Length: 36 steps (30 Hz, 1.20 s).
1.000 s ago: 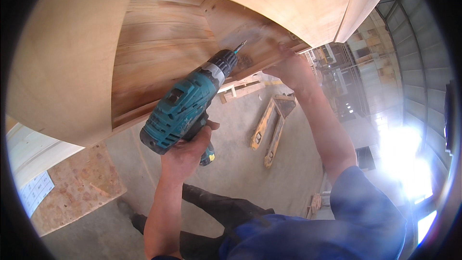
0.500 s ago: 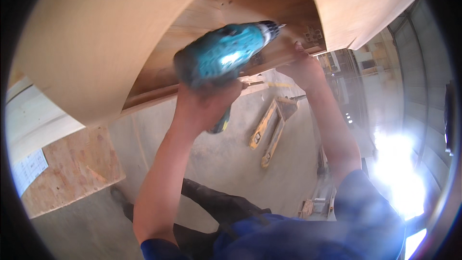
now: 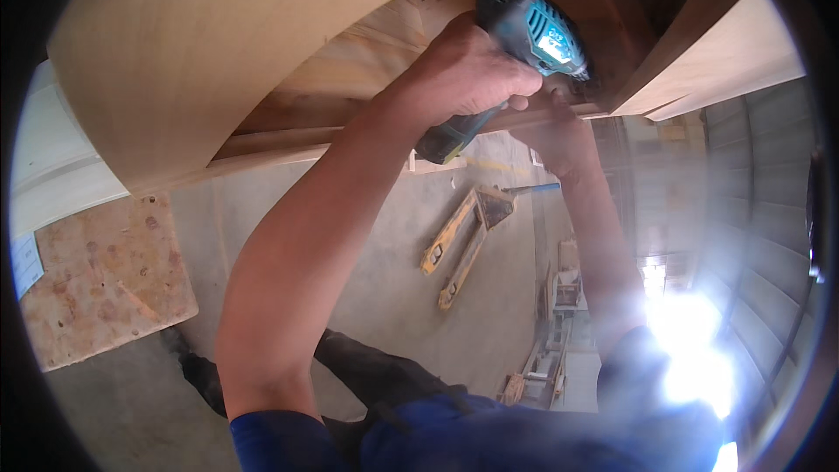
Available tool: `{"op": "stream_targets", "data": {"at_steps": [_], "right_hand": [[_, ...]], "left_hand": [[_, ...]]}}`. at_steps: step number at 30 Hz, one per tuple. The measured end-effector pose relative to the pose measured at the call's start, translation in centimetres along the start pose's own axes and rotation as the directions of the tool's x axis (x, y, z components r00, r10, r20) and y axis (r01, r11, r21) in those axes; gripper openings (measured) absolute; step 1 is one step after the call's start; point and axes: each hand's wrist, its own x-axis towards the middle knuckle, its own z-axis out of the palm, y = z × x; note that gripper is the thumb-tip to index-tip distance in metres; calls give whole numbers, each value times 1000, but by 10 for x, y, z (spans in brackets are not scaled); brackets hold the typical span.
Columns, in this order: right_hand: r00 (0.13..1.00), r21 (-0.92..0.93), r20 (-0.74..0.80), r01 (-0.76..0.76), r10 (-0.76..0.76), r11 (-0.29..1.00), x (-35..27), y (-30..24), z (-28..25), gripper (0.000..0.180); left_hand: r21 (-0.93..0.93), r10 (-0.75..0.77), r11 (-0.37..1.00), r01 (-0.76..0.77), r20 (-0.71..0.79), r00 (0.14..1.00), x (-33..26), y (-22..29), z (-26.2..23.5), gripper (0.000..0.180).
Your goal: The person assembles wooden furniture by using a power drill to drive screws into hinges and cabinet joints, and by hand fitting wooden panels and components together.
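My left hand [image 3: 476,70] is wrapped round the grip of a teal and black cordless drill [image 3: 544,31]. The drill is raised into an open wooden cabinet [image 3: 376,57], its front end pointing down and right at the inner right corner. A metal fitting, probably a hinge, lies there, mostly covered by the drill's nose, so contact cannot be made out. Just below the nose, my right hand [image 3: 558,135] grips the cabinet's lower edge, thumb up on the inner side. Its other fingers are partly hidden and blurred.
Pale wooden panels [image 3: 253,44] flank the opening, another one [image 3: 721,52] at right. A yellow pallet jack [image 3: 463,236] stands on the concrete floor beyond. A plywood sheet [image 3: 100,280] lies at lower left. Strong glare covers the right side.
My left hand has carried the drill up and right, and its nose has swung down toward the corner fitting. My right hand stays at the cabinet's edge.
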Motion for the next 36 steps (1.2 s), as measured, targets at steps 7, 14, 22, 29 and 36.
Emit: {"op": "stream_targets", "data": {"at_steps": [7, 14, 22, 29, 36], "right_hand": [[1000, -62, 11, 16, -15, 998, 13, 6, -25, 42], [998, -24, -59, 15, -17, 1000, -10, -7, 16, 42], [997, -83, -73, 7, -14, 996, -9, -7, 10, 40], [999, 1, -54, 4, -4, 1000, -10, -7, 10, 38], [997, -128, -12, 74, -76, 989, -5, -3, 4, 37]], "left_hand": [[-13, 51, 999, -51, -11, 999, 19, -11, 14, 16], [-9, 75, 997, -75, -21, 997, 20, -16, 12, 12], [-57, 66, 996, -67, -20, 998, 19, -23, 17, 12], [-33, 37, 999, -38, -32, 999, 19, -22, 19, 13], [7, 0, 1000, 0, -29, 1000, 21, -15, 22, 12]]}}
